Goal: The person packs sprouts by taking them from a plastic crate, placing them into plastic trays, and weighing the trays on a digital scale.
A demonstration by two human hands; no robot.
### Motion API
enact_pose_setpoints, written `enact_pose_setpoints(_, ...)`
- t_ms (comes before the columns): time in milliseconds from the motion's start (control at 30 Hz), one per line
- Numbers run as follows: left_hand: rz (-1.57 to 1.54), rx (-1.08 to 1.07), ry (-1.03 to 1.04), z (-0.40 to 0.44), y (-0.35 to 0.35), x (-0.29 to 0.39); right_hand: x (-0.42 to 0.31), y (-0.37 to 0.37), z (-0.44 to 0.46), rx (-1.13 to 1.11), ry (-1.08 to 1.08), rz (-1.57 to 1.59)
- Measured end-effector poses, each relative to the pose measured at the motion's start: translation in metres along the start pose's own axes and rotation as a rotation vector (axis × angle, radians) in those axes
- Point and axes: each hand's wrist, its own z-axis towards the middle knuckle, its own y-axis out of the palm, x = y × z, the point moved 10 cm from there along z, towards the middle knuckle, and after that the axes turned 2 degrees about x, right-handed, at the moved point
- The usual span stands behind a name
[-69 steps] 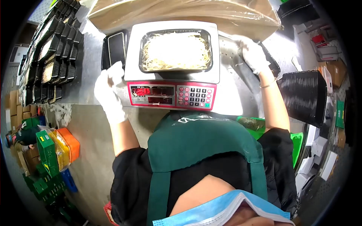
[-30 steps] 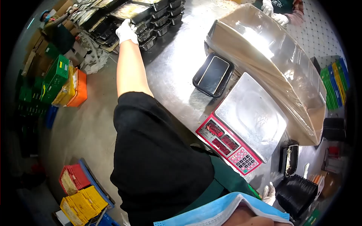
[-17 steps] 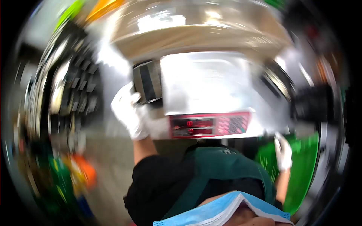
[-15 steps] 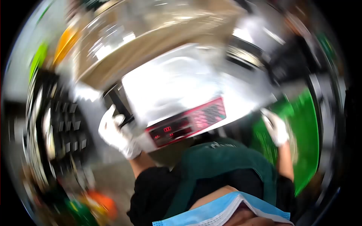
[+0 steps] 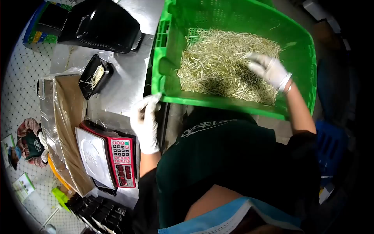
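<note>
My right hand (image 5: 270, 72), in a white glove, is over a heap of thin pale sprouts (image 5: 218, 66) inside a large green crate (image 5: 233, 102). Its fingers are apart and I see nothing held in them. My left hand (image 5: 145, 124), also gloved, is by the crate's near left corner, between the crate and a red scale (image 5: 121, 152). Its fingers are loosely bent and apart, with nothing visible in them; whether it touches the rim I cannot tell. A small black tray (image 5: 93, 78) with a few sprouts lies on the metal table (image 5: 117, 91).
Stacked black trays (image 5: 103, 29) stand at the table's far end. A long box lined with clear plastic (image 5: 64, 117) runs along the table's left side. More black trays (image 5: 103, 212) are at lower left. Beyond the box is another person (image 5: 31, 142). A blue crate (image 5: 329, 146) is at right.
The view has swung right, from the scale to the green crate. My right hand is now over the sprouts inside it. My left hand has come beside the crate's corner.
</note>
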Motion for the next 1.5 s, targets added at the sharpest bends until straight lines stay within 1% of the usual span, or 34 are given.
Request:
enact_pose_setpoints(33,0.076,-0.123,0.060,0.012,0.037,0.011,0.039,-0.009,0.015,-0.043,0.132,0.066)
enact_pose_setpoints(100,0.257,-0.320,0.209,0.031,0.110,0.023,0.100,-0.018,0.054,-0.094,0.209,-0.144)
enact_pose_setpoints(133,0.386,-0.455,0.273,0.039,0.145,0.022,0.115,-0.013,0.074,-0.144,0.222,-0.198)
enact_pose_setpoints(167,0.504,-0.617,0.025,0.045,0.171,-0.010,0.126,-0.006,0.094,-0.193,0.233,-0.253)
enact_pose_setpoints(200,0.897,-0.818,0.036,0.049,0.198,-0.022,0.141,0.006,0.114,-0.226,0.271,-0.322)
enact_pose_setpoints(233,1.099,-0.979,0.048,0.053,0.213,-0.054,0.152,0.024,0.136,-0.262,0.277,-0.305)
enact_pose_setpoints(267,1.237,-1.095,-0.021,0.058,0.221,-0.090,0.153,0.037,0.152,-0.267,0.287,-0.279)
enact_pose_setpoints(300,1.372,-1.211,-0.096,0.055,0.222,-0.123,0.172,0.060,0.181,-0.264,0.216,-0.291)
enact_pose_setpoints(367,1.458,-1.243,-0.287,0.045,0.213,-0.163,0.157,0.083,0.207,-0.272,0.163,-0.259)
enact_pose_setpoints(433,1.481,-1.239,-0.419,0.043,0.207,-0.194,0.151,0.105,0.228,-0.288,0.152,-0.255)
enact_pose_setpoints(500,1.433,-1.206,-0.485,0.044,0.204,-0.216,0.155,0.126,0.241,-0.289,0.152,-0.248)
enact_pose_setpoints(567,1.379,-1.171,-0.534,0.045,0.204,-0.236,0.159,0.136,0.247,-0.148,0.113,-0.484)
enact_pose_setpoints(700,1.263,-1.095,-0.618,0.052,0.204,-0.266,0.166,0.180,0.244,-0.218,0.063,-0.439)
enact_pose_setpoints(733,1.236,-1.078,-0.638,0.053,0.202,-0.271,0.142,0.170,0.220,-0.463,0.153,-0.379)
enact_pose_setpoints(767,1.207,-1.062,-0.656,0.053,0.201,-0.278,0.147,0.184,0.208,-0.502,0.199,-0.312)
enact_pose_setpoints(833,1.155,-1.028,-0.693,0.052,0.198,-0.287,0.150,0.200,0.206,-0.307,0.050,-0.239)
enact_pose_setpoints(900,1.093,-0.988,-0.728,0.052,0.192,-0.292,0.151,0.193,0.213,-0.310,0.069,-0.187)
enact_pose_setpoints(967,1.032,-0.947,-0.769,0.049,0.185,-0.295,0.172,0.216,0.203,-0.724,0.287,-0.129)
enact_pose_setpoints(1000,1.004,-0.929,-0.787,0.049,0.183,-0.297,0.170,0.210,0.201,-0.770,0.368,-0.063)
enact_pose_setpoints(1100,0.918,-0.877,-0.825,0.043,0.183,-0.300,0.163,0.216,0.207,-0.748,0.303,0.015)
enact_pose_setpoints(1167,0.860,-0.852,-0.833,0.039,0.192,-0.304,0.168,0.225,0.194,-0.751,0.377,0.137)
enact_pose_setpoints(1200,0.827,-0.838,-0.839,0.035,0.196,-0.305,0.159,0.235,0.179,-0.879,0.383,0.368)
enact_pose_setpoints(1267,0.751,-0.804,-0.844,0.034,0.205,-0.306,0.171,0.250,0.173,-0.855,0.432,0.519)
enact_pose_setpoints(1300,0.689,-0.780,-0.842,0.036,0.212,-0.305,0.180,0.260,0.170,-0.843,0.457,0.595)
enact_pose_setpoints(1333,0.609,-0.746,-0.841,0.039,0.218,-0.305,0.211,0.271,0.171,-0.859,0.415,0.501)
enact_pose_setpoints(1400,0.387,-0.667,-0.856,0.049,0.229,-0.302,0.197,0.232,0.164,-0.843,0.435,0.369)
enact_pose_setpoints(1433,0.262,-0.627,-0.871,0.055,0.235,-0.300,0.209,0.230,0.159,-0.772,0.484,0.491)
enact_pose_setpoints(1467,0.115,-0.583,-0.905,0.059,0.240,-0.299,0.211,0.227,0.156,-0.831,0.434,0.583)
enact_pose_setpoints(1500,-0.048,-0.538,-0.951,0.065,0.245,-0.297,0.211,0.225,0.158,-0.799,0.415,0.679)
